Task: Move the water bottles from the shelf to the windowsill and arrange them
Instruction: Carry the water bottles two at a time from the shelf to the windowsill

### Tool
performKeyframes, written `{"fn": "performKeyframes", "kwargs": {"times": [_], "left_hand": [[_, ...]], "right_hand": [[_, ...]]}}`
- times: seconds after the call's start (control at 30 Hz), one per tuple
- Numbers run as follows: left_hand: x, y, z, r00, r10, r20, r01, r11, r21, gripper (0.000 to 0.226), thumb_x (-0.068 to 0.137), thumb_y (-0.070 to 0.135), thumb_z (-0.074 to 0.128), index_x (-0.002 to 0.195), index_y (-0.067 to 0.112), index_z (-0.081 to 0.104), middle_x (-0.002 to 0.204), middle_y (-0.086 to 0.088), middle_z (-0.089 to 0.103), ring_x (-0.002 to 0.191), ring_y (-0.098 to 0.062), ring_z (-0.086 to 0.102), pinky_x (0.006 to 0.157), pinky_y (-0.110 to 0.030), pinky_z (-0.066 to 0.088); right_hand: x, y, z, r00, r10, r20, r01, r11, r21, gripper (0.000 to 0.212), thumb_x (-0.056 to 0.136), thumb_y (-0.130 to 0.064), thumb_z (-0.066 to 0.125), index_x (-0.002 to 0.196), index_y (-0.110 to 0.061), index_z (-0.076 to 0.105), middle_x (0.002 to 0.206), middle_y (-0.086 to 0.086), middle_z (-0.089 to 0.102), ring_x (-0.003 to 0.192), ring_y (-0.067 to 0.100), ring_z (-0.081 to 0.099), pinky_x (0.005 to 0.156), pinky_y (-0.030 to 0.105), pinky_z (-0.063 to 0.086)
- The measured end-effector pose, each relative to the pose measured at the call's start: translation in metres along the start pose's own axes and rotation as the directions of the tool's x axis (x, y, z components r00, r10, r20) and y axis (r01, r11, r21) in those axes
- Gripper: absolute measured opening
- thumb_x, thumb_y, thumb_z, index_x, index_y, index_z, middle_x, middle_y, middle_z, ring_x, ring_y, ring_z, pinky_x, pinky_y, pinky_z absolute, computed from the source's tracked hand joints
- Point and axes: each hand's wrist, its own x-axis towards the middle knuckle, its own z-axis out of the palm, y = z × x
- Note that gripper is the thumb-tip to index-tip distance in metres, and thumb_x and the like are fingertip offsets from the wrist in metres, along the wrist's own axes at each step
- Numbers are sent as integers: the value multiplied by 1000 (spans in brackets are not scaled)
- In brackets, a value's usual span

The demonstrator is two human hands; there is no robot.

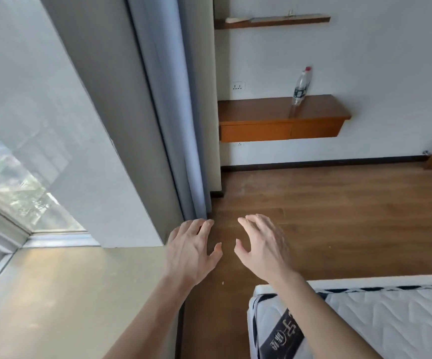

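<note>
On the lower shelf (261, 112) across the room one water bottle (301, 85) stands upright, both hands (left hand (190, 252), right hand (264, 247)) empty with fingers spread, windowsill (62, 294) at left; fetch step, next likely walking over to grasp it.

1. 1 water bottle (301, 85).
2. 2 wall shelves: lower shelf (261, 112), upper shelf (272, 22).
3. 2 hands: left hand (191, 255), right hand (264, 250).
4. 2 wall sockets: upper socket (238, 86), lower socket (239, 144).
5. 1 mattress (391, 320).
6. 1 windowsill (67, 294).
</note>
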Motion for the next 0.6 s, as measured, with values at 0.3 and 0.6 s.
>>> {"fn": "performKeyframes", "kwargs": {"times": [0.3,0.6], "left_hand": [[116,-1,32,994,102,32,-102,995,-14,53,83,55,46,123,24,59,121,6,65,110,-21,60,91,-38,50],[293,-23,76,974,224,31,-220,971,-98,50,81,52,53,123,25,57,118,7,65,110,-21,60,91,-39,51]], "right_hand": [[83,49,21,992,80,-92,-88,993,-77,43,73,-34,75,112,-17,72,109,1,70,102,22,66,83,37,56],[226,98,53,980,192,-56,-200,958,-206,47,86,-45,56,127,-22,65,123,-1,65,116,20,61,98,38,52]]}}
